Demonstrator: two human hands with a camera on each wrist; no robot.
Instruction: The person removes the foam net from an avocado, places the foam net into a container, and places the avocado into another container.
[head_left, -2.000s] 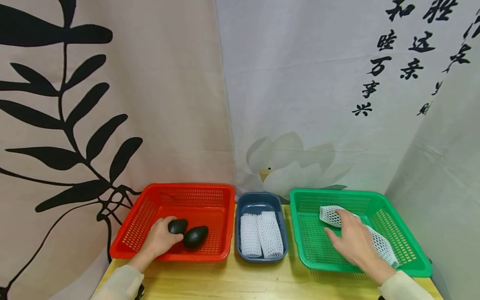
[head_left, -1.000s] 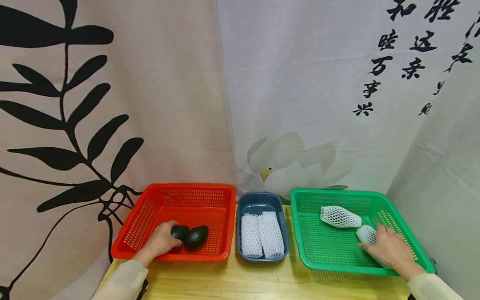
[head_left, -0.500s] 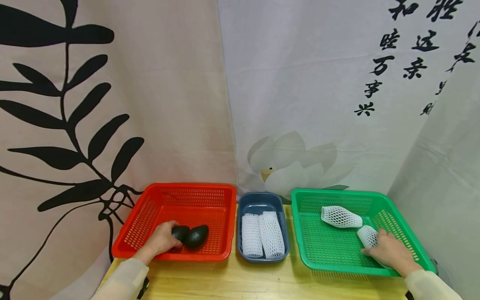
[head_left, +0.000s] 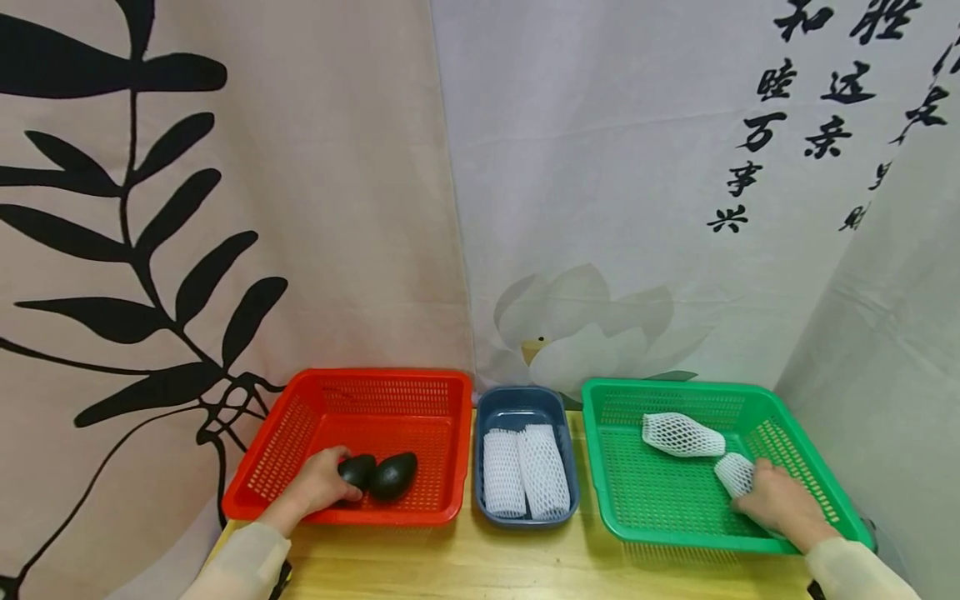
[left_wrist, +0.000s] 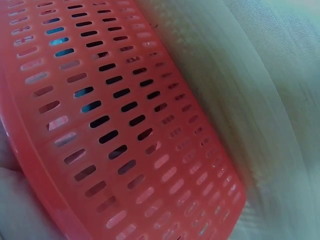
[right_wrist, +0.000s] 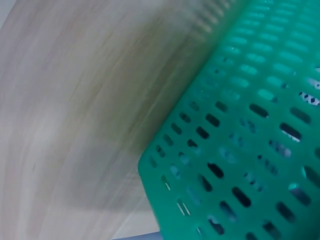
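In the head view my left hand [head_left: 318,483] reaches into the red basket [head_left: 390,382] and holds a dark avocado [head_left: 357,472] between thumb and fingers. A second avocado [head_left: 393,476] lies against its right side. My right hand [head_left: 783,500] is inside the green basket [head_left: 637,521], gripping a bulging white foam net sleeve [head_left: 733,473]; the hand covers its near part. Just behind it lies another filled foam net sleeve [head_left: 681,435]. The left wrist view shows mostly the red basket's slotted wall [left_wrist: 115,115]; the right wrist view, the green basket's wall [right_wrist: 230,150].
Between the two baskets stands a small dark blue tray [head_left: 517,396] with two flat white foam nets [head_left: 543,471] in it. All stand on a light wooden table [head_left: 480,567]. A printed curtain [head_left: 375,208] hangs close behind.
My right hand has moved right and nearer, from over both filled nets onto the nearer one, then stayed there. My left hand has brought its avocado slightly nearer to me.
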